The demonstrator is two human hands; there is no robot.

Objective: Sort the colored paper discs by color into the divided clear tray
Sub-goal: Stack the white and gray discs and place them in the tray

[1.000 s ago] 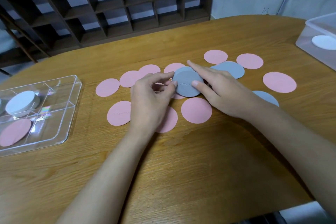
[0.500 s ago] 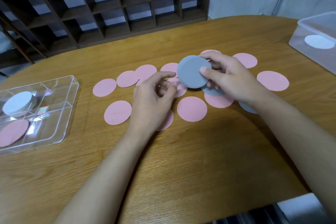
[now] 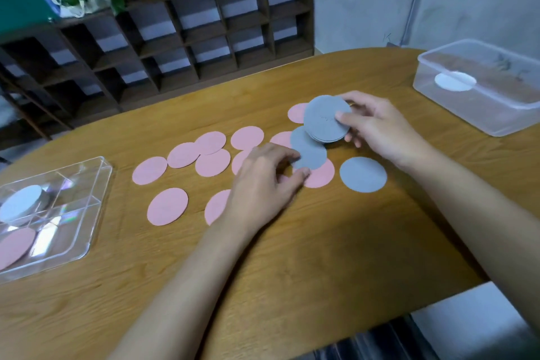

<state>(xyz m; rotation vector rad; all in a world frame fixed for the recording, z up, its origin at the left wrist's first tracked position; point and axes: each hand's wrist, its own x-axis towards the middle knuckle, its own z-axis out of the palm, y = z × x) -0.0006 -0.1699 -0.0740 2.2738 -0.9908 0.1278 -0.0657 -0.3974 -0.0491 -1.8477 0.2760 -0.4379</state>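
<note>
My right hand (image 3: 377, 126) holds a stack of grey discs (image 3: 325, 118) lifted above the table. Just below it, my left hand (image 3: 263, 184) pinches the edge of a single grey disc (image 3: 309, 152), which lies over a pink disc (image 3: 321, 175). Another grey disc (image 3: 363, 174) lies flat to the right. Several pink discs (image 3: 168, 206) are spread over the table's middle. The divided clear tray (image 3: 96, 213) sits at the left; one compartment holds a pale grey-white stack (image 3: 20, 203), another a pink disc (image 3: 14, 245).
A clear plastic tub (image 3: 496, 114) with a white disc (image 3: 454, 82) inside stands at the far right. A dark wooden cubby shelf (image 3: 187, 47) runs behind the table. The table's front edge curves off at the lower right.
My right hand has lifted the grey stack up and to the right. My left hand has reached right and taken hold of a single grey disc. The camera view has shifted.
</note>
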